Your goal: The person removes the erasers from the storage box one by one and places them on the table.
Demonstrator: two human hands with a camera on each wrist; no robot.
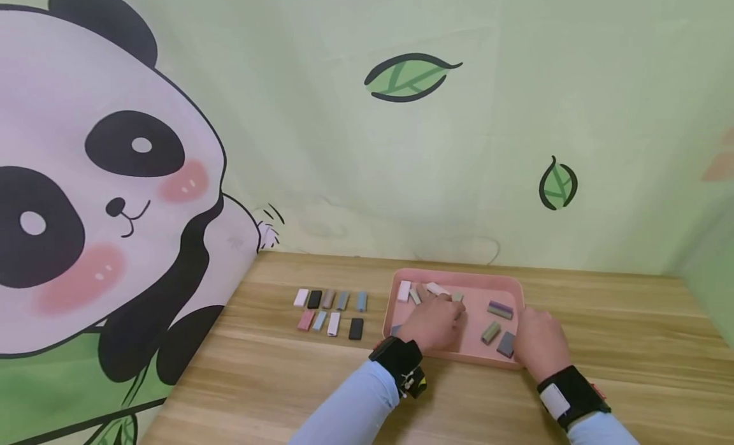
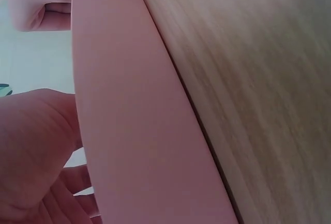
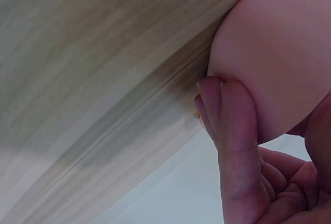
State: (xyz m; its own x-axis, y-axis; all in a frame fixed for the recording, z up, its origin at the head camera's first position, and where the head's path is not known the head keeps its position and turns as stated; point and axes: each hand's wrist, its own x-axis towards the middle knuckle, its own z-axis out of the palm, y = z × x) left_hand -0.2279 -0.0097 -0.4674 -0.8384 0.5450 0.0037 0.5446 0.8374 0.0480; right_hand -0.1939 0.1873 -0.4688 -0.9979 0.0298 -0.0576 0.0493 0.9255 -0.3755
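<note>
A shallow pink tray (image 1: 459, 278) holds several small bar-shaped blocks in white, grey, olive and purple. My left hand (image 1: 432, 324) reaches over the near rim into its left half, fingers spread and lowered beside a white block (image 1: 437, 289) and an olive-grey block (image 1: 415, 296). The fingertips are hidden, partly behind the tray wall in the left wrist view. At the right end, my right hand (image 1: 541, 343) grips the tray's wall; in the right wrist view its fingers (image 3: 238, 131) press the outside. Nearest it inside are a dark grey block (image 1: 506, 344) and an olive block (image 1: 490, 332).
Left of the tray, small blocks stand in two rows on the wooden table (image 1: 258, 381), among them a black block (image 1: 355, 329), a pink block (image 1: 306, 320) and a blue block (image 1: 362, 301). Behind the table hangs a green panda-print cloth (image 1: 321, 145).
</note>
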